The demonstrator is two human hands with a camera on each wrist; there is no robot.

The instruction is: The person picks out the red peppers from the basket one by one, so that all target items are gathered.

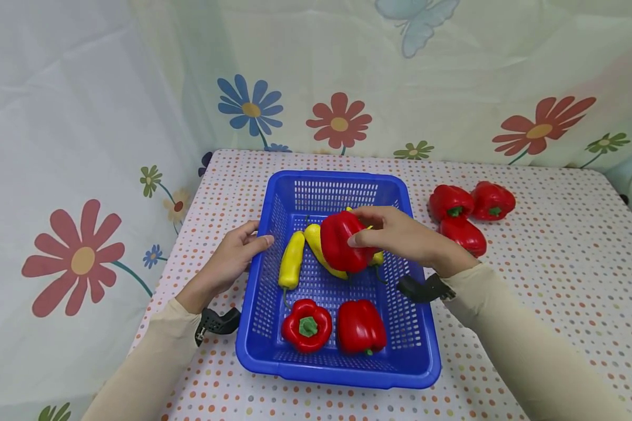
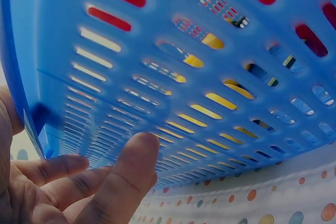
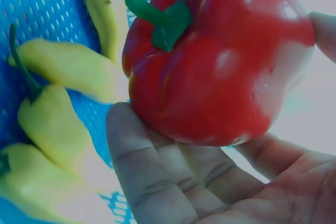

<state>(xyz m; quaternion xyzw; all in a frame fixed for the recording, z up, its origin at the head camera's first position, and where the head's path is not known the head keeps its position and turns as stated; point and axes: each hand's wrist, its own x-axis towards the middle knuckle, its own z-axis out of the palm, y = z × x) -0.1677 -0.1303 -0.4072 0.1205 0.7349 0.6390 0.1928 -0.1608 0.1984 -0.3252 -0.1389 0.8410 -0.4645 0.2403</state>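
A red bell pepper [image 1: 342, 242] with a green stem is in my right hand [image 1: 395, 237], above the blue plastic basket [image 1: 258, 365]. In the right wrist view, the fingers curl under the pepper [image 3: 220, 72] and the thumb presses its far side. My left hand [image 1: 237, 251] grips the basket's left rim, thumb on top and fingers against the outer slotted wall [image 2: 157, 93]. Inside the basket lie several yellow peppers [image 1: 292, 260], some partly hidden behind the held one. Two more red bell peppers, one stem-up [image 1: 297, 338] and one on its side [image 1: 361, 327], sit at the near end.
On the dotted tablecloth [image 1: 548, 298], right of the basket, three red bell peppers [image 1: 451, 202] lie clustered together, one partly behind my right hand. A flower-patterned curtain [image 1: 442, 76] hangs along the back and left of the table.
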